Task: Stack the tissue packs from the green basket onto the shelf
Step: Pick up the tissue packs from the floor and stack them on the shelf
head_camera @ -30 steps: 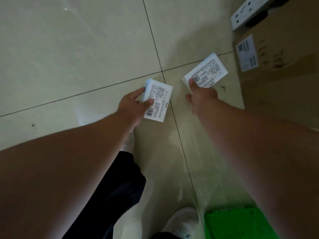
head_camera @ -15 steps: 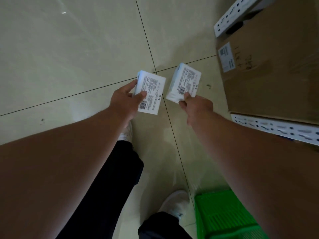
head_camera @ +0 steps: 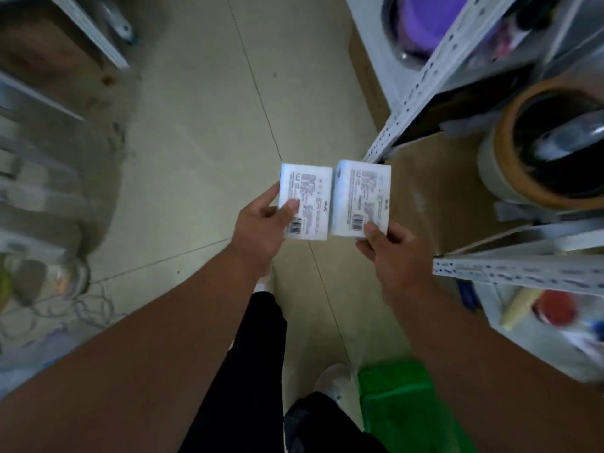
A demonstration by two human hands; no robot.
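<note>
My left hand grips a white tissue pack with a printed label and barcode facing up. My right hand grips a second, matching tissue pack. Both packs are held side by side, nearly touching, in the middle of the view above the tiled floor. The green basket stands on the floor at the bottom, under my right forearm, beside my shoe. The white metal shelf rises on the right, its perforated upright just beyond the right pack.
On the shelf sit a large roll of tape, a purple tub and a cardboard surface. A lower shelf rail juts out near my right wrist. Blurred racking and loose cables line the left side.
The view has swung up from the floor and carton to the shelf aisle. Both hands have risen and brought the two packs together, side by side.
</note>
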